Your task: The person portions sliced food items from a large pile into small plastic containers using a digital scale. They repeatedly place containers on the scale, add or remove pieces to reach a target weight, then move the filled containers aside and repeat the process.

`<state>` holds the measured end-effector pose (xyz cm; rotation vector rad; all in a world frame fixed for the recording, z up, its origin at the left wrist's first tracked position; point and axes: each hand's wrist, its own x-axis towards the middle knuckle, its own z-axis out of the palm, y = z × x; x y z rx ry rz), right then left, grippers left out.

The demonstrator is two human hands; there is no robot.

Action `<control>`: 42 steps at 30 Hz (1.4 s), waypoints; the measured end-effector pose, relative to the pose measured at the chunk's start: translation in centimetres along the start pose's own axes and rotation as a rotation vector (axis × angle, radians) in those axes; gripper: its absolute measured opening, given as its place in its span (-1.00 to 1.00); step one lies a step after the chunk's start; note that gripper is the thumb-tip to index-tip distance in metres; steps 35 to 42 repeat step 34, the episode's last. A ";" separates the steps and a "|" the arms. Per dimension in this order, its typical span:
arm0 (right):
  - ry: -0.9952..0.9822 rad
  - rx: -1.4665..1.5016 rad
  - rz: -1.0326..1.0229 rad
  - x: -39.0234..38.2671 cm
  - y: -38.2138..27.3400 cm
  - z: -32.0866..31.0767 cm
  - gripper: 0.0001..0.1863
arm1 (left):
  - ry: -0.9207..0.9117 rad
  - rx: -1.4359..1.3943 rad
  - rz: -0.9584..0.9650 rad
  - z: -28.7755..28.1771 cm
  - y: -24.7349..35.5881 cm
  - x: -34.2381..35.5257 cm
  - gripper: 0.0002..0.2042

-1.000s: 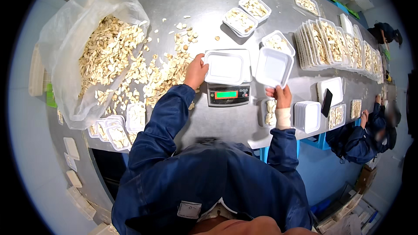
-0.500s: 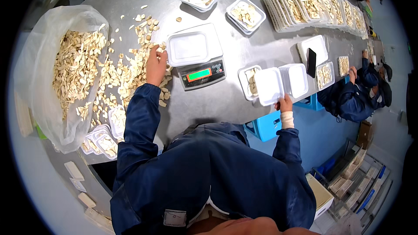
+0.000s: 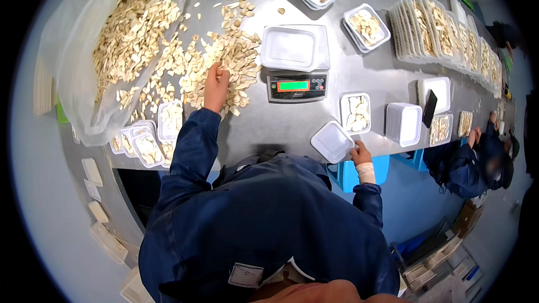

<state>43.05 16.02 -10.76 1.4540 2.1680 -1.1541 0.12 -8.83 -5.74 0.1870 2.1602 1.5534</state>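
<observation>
My left hand (image 3: 216, 87) reaches into a loose pile of pale dried slices (image 3: 238, 59), which look like mushroom, left of the scale. Its fingers are bent down among the slices; what they hold, if anything, is hidden. At the table's front edge my right hand (image 3: 361, 153) grips a shallow white plastic tray (image 3: 332, 141) by its right corner. That tray is tilted and has nothing in it. Just beyond it lies a filled tray (image 3: 356, 113) of slices. An unfilled white tray (image 3: 289, 48) rests on the digital scale (image 3: 296, 87), whose display glows green.
A large clear bag (image 3: 62, 73) of slices lies open at left, with several filled trays (image 3: 147, 148) below it. Stacked white trays (image 3: 404, 123) and a black phone (image 3: 430, 108) are on the right. Rows of filled trays (image 3: 421, 28) stand behind. A co-worker (image 3: 463, 163) sits at far right.
The whole view has shifted, with the table moving right in the picture. My right hand has brought the white tray away from the stack, left and nearer me. My left hand stays at the pile.
</observation>
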 end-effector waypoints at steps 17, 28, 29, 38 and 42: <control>-0.450 -0.018 -0.992 3.9 -25.0 18.7 -0.52 | 0.192 -0.190 -0.264 -0.9 -11.3 -6.7 -0.35; 0.047 -0.197 -0.798 7.7 -36.9 19.0 -0.25 | -0.208 1.038 -0.089 -11.5 -2.8 4.3 -0.14; 0.034 -0.224 -0.781 7.8 -37.3 19.4 -0.23 | -0.233 0.947 -0.025 -11.2 -3.2 5.1 -0.15; -0.219 0.200 -0.770 9.6 -38.6 22.0 -0.21 | -0.374 0.357 0.158 -7.8 -6.9 6.8 -0.19; -0.219 0.200 -0.770 9.6 -38.6 22.0 -0.21 | -0.374 0.357 0.158 -7.8 -6.9 6.8 -0.19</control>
